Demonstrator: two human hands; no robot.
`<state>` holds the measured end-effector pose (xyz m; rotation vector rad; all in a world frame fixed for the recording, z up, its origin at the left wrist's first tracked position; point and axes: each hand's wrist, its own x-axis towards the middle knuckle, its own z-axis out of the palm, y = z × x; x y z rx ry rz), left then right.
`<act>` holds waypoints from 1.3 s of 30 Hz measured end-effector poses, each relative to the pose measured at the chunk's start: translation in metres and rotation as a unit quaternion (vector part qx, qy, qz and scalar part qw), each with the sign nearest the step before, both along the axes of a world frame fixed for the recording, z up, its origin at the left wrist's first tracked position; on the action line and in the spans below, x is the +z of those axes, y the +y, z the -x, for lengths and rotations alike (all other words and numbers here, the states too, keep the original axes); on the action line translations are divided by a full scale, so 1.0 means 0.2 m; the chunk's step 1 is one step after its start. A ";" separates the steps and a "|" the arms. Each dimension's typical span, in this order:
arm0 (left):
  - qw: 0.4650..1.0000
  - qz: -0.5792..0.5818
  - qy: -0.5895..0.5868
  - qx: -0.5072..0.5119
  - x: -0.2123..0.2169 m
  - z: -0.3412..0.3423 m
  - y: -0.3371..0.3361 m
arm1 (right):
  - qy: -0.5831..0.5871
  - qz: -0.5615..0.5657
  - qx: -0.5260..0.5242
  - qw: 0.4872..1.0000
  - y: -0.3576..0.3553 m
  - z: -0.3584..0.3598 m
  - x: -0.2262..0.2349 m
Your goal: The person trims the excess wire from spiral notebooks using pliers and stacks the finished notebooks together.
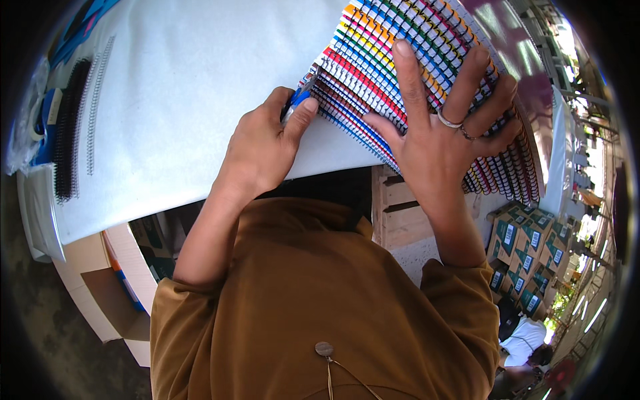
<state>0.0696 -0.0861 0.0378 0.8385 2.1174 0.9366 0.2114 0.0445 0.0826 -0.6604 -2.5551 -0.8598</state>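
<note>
A fanned stack of spiral-bound notebooks (373, 73) with black wire coils and colourful striped edges lies at the right of the white table. My left hand (263, 143) is closed around blue-handled pliers (299, 101). The tips of the pliers reach the left ends of the coils, where the exact contact is too small to make out. Spread wide, my right hand (443, 127) rests flat on the coils, its fingers pointing away from me. Rings show on two of its fingers.
Loose black spiral coils (70, 130) and a clear plastic coil lie at the table's left edge, beside a tape roll and plastic wrap. Below left is an open cardboard box (110, 293). Stacked cartons (530, 250) stand at the right, near a person in white (525, 341).
</note>
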 end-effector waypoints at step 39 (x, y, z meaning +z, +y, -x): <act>0.601 -0.202 -0.772 -0.024 -0.29 0.07 -0.07 | 0.003 -0.018 -0.006 1.000 0.01 -0.01 -0.23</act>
